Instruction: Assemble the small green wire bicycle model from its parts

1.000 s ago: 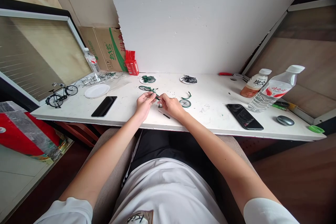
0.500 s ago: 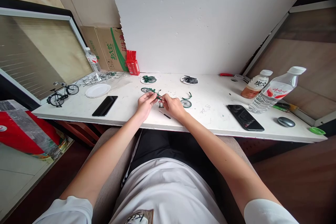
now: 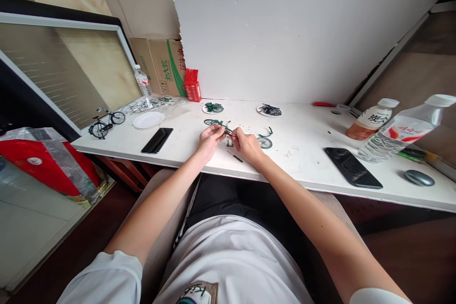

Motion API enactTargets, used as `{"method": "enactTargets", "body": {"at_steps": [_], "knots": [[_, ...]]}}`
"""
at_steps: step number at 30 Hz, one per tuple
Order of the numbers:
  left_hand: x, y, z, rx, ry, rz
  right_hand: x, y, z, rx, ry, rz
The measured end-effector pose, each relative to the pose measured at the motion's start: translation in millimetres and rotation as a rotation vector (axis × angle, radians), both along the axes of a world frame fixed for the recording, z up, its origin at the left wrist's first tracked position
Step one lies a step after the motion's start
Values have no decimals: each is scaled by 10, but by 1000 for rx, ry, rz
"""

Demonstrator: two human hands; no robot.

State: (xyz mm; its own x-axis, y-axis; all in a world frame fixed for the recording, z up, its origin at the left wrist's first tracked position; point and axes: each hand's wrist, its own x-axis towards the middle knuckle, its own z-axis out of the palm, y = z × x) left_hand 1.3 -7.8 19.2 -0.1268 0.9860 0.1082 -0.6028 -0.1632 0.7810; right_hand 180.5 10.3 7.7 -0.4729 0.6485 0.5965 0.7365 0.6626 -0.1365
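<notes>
My left hand and my right hand meet over the front middle of the table, thumbs and fingers closed on a small dark green model bicycle part. Fingers cover much of it. Just beyond my left hand shows a green spoked wheel; whether it joins the held part I cannot tell. Right of my right hand lie another green wheel and a curved green piece. A thin dark screwdriver-like tool rests on the table below my hands.
Plates of green parts and black parts stand at the back. A finished black model bicycle, white plate and phone are left. Another phone, bottles and a mouse are right.
The whole view has shifted, so the table and things on it appear farther right. Both hands stay together on the green part, with only slight finger movement.
</notes>
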Motion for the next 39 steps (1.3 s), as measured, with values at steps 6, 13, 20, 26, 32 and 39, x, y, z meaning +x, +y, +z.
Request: {"method": "enactTargets", "body": {"at_steps": [6,13,20,26,32,39], "knots": [[6,-12,-9,19,5,-16,34,18,-26,-21,32,25],[9,-23,24,-17,-23,-10,36,-21,24,-18,84,47],[-2,-22,11,-10,-7,11,28,-11,20,21,173,48],[0,-24,5,1,8,12,48,2,23,9,248,102],[-9,-10,-10,-26,8,36,77,-43,148,-15,317,128],[-32,58,-104,-59,46,111,332,127,377,-108,250,-76]]}}
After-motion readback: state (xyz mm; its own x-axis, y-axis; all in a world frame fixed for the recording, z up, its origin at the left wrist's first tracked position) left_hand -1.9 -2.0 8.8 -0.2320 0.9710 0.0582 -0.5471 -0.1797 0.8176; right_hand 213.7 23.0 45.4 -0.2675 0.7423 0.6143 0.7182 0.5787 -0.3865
